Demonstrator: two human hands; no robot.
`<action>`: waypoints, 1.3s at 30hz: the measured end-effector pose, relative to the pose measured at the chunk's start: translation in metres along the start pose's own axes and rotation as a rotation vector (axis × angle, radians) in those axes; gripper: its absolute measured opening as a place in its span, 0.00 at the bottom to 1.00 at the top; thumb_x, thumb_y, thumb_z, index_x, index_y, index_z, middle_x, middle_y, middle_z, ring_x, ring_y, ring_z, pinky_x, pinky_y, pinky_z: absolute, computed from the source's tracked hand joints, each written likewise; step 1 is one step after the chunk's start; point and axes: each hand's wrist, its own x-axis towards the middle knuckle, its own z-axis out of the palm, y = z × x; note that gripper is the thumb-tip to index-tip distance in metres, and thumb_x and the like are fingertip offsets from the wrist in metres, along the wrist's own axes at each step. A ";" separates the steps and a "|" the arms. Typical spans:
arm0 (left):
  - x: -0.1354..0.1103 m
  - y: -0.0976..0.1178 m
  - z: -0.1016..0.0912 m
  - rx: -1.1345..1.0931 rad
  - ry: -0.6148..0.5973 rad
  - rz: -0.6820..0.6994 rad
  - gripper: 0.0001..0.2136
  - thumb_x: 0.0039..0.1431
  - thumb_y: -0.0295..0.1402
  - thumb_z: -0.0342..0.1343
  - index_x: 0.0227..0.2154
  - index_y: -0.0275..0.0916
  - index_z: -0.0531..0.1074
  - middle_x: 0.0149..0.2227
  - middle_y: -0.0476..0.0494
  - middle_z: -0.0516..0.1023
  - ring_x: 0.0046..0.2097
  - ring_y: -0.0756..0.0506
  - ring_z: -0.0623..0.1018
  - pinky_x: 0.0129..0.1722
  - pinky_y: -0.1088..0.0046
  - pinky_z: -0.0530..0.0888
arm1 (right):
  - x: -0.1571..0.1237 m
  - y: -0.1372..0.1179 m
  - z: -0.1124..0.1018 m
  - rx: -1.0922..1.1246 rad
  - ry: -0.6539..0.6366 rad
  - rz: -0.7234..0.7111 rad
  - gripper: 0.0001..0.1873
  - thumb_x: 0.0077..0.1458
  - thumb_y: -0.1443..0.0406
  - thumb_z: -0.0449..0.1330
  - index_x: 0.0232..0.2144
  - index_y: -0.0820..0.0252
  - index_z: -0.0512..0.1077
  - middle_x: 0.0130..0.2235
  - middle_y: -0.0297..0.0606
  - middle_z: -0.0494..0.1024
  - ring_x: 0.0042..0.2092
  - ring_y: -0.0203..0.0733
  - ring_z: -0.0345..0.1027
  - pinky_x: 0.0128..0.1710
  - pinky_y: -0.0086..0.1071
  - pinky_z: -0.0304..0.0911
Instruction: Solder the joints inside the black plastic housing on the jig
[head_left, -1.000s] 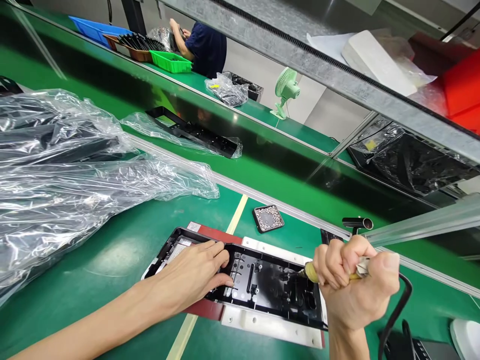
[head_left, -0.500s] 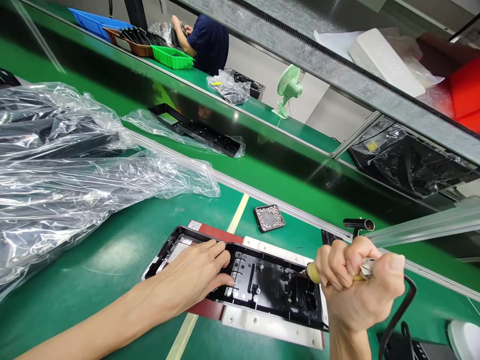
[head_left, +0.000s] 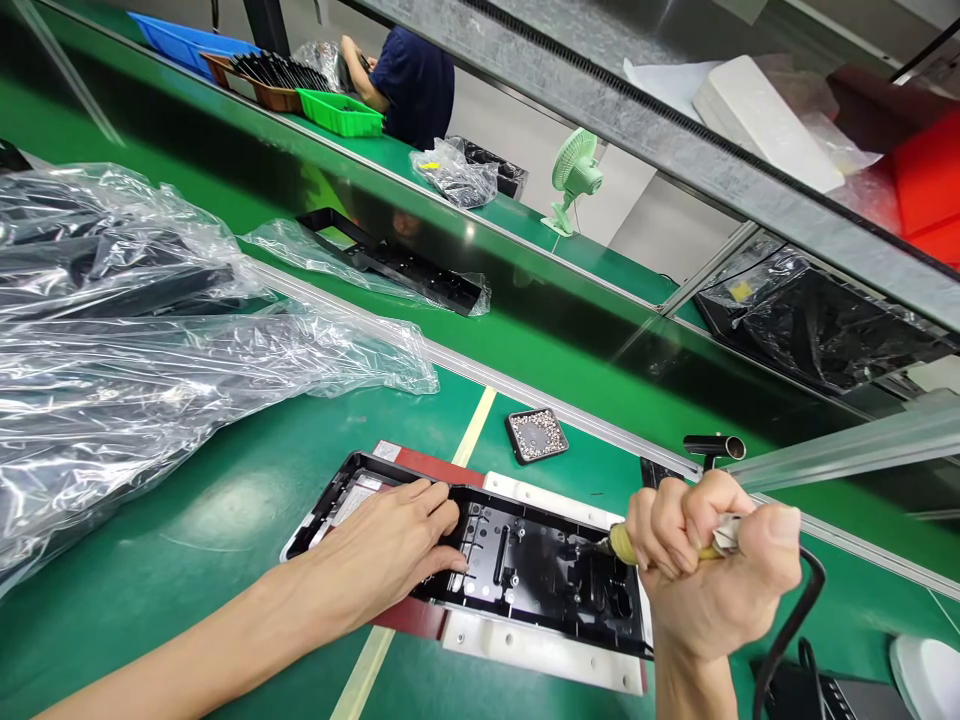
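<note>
Light: bright, even, from overhead.
Glare: white sheen on plastic bags (head_left: pixel 150 370) and the glossy shelf front (head_left: pixel 465 270).
Shadows: soft, short under hands.
Focus: sharp throughout.
Distortion: wide-angle bending at edges.

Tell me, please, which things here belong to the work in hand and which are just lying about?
In hand:
left hand flat on black housing
right hand gripping corded tool
white fixture
screw tray

Lying about:
plastic bags
desk fan
green bin
</note>
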 end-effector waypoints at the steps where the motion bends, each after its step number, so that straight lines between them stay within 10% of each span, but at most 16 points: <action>1: 0.000 0.001 -0.001 0.002 -0.013 -0.004 0.12 0.68 0.42 0.59 0.34 0.38 0.71 0.37 0.46 0.74 0.37 0.42 0.74 0.34 0.65 0.64 | 0.000 0.000 0.001 0.006 0.002 0.008 0.31 0.60 0.44 0.55 0.16 0.58 0.57 0.13 0.25 0.52 0.15 0.30 0.44 0.13 0.26 0.50; 39: 0.004 0.005 -0.008 0.051 -0.165 -0.078 0.13 0.70 0.44 0.54 0.37 0.39 0.72 0.40 0.44 0.74 0.41 0.40 0.75 0.38 0.63 0.66 | 0.003 0.000 0.003 0.009 -0.052 -0.026 0.30 0.62 0.45 0.54 0.17 0.58 0.58 0.13 0.25 0.52 0.14 0.29 0.44 0.13 0.24 0.50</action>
